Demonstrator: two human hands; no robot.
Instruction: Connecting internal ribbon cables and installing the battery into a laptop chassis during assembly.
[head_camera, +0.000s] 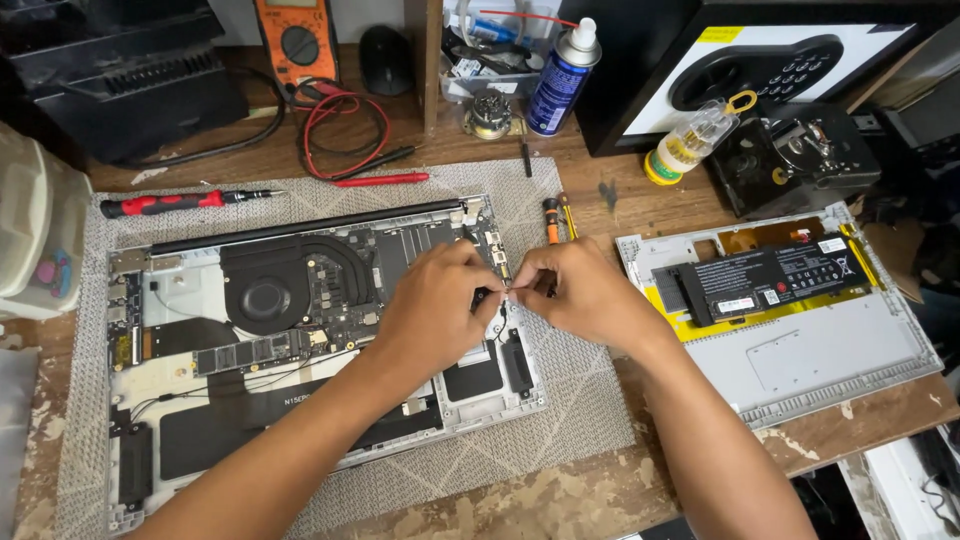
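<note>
An opened laptop (180, 300) lies on a grey mat with its circuit board, fan and heat pipe exposed. My left hand (435, 310) rests over the board's right side, fingers pinched together at a small part near the right edge. My right hand (580, 295) meets it from the right, fingertips pinched at the same spot; what they grip is too small to make out. A small orange-handled screwdriver (550, 218) lies just beyond my hands.
The laptop's removed bottom cover (820, 365) with a black battery (770, 280) lies at the right. A red-and-black screwdriver (185, 202), an orange multimeter (297, 42) with red leads, a blue spray can (562, 78) and a small glue bottle (690, 140) stand at the back.
</note>
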